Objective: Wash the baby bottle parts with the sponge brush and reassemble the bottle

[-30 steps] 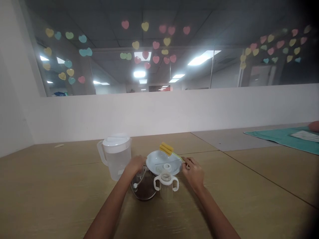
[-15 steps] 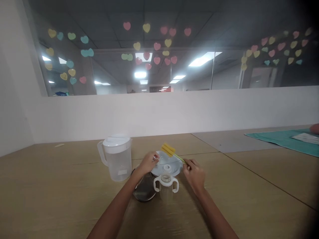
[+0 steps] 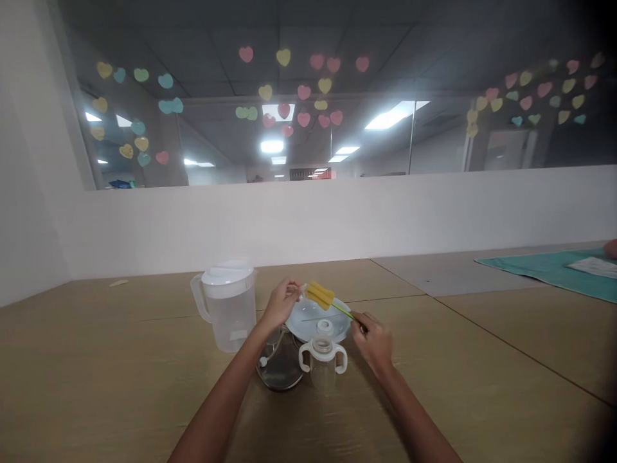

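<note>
Now gripping one yellow sponge brush (image 3: pixel 321 296) by its green stick (image 3: pixel 343 311) with the right hand (image 3: pixel 373 335) at three o'clock of one white bowl (image 3: pixel 299 328), maybe to stay dry, and seemingly pinching one tiny clear bit (image 3: pixel 303 291), hard to name, with the left hand (image 3: pixel 282 302) at ten, brush above the rim at twelve, perhaps to catch drips. Set close, maybe for easy reach: one open clear cup (image 3: pixel 322 361) with two white handles at six, one dark round tray (image 3: pixel 283 374) at seven with one straw (image 3: pixel 263 362), one lidded pitcher (image 3: pixel 234 314) at nine, and one white ring cap (image 3: pixel 324 325) inside the bowl.
</note>
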Demonstrator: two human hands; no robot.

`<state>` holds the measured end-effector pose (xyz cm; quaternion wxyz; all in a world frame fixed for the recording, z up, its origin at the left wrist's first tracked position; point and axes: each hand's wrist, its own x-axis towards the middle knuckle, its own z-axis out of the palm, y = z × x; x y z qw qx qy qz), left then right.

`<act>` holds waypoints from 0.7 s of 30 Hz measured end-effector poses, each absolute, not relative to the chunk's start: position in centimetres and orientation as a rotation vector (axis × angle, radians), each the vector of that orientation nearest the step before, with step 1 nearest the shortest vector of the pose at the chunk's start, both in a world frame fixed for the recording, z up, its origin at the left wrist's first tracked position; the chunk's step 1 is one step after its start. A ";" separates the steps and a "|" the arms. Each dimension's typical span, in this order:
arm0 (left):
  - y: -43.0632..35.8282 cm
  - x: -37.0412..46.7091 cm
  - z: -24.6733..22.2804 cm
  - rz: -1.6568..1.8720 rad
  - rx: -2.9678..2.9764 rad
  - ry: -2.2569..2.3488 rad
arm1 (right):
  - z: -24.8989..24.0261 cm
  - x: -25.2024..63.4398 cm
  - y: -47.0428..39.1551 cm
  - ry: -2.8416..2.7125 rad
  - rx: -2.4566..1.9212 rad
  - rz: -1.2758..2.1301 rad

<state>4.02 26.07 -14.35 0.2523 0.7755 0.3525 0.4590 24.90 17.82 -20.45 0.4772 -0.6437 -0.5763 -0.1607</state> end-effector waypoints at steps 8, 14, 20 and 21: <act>24.7 1.6 -13.1 0.805 2.502 1.303 | -19.9 26.0 17.8 -1.141 -1.505 -0.343; 24.6 -0.1 -14.0 0.193 2.555 1.335 | -20.1 25.9 18.0 -1.205 -1.559 -0.399; 24.7 1.0 -15.4 -0.017 2.552 1.349 | -20.0 25.9 18.0 -1.216 -1.656 -0.335; 24.8 1.1 -15.6 -0.003 2.552 1.355 | -19.9 25.9 18.0 -1.218 -1.677 -0.322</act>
